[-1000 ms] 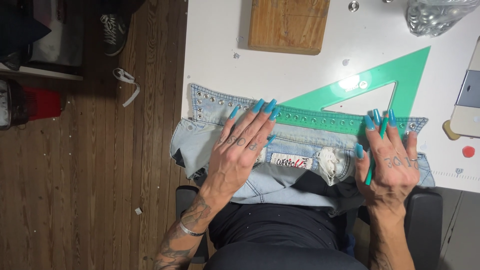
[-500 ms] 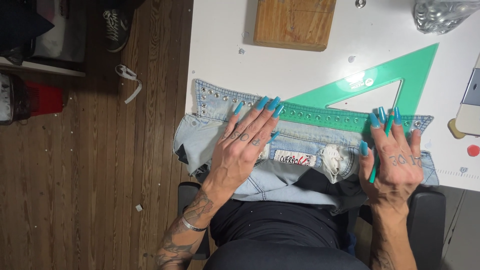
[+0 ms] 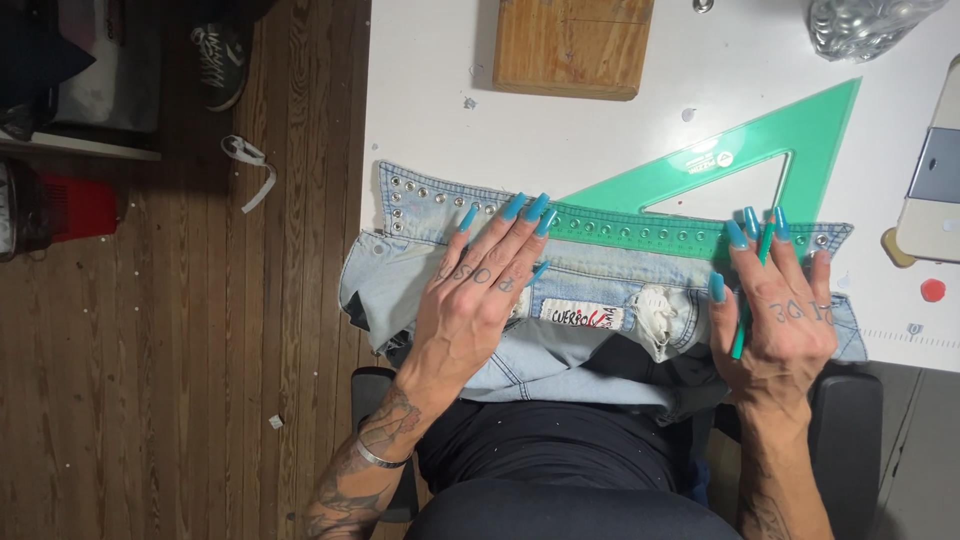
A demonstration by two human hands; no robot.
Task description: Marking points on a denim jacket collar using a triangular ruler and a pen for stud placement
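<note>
Here both hands (image 3: 480, 290) (image 3: 780, 310) flatten denim (image 3: 600, 280) around a white rectangular label (image 3: 582, 316).

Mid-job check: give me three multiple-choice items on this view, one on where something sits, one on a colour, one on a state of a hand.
1. Where does the green set square lie?
A. On the wooden floor
B. On the white table, its long edge over the studded denim collar
C. Under the wooden block

2. What colour are the long fingernails on both hands?
A. Red
B. Black
C. Turquoise

3. What is the right hand doing?
A. Resting on the denim garment with a thin turquoise pen under its fingers
B. Lifted clear of the table
C. Gripping the wooden block

Answers:
1 B: the triangle's long edge runs along the collar of the denim garment on the white table.
2 C: the nails match the pen.
3 A: the palm lies flat on the cloth, as does the left hand.
</note>
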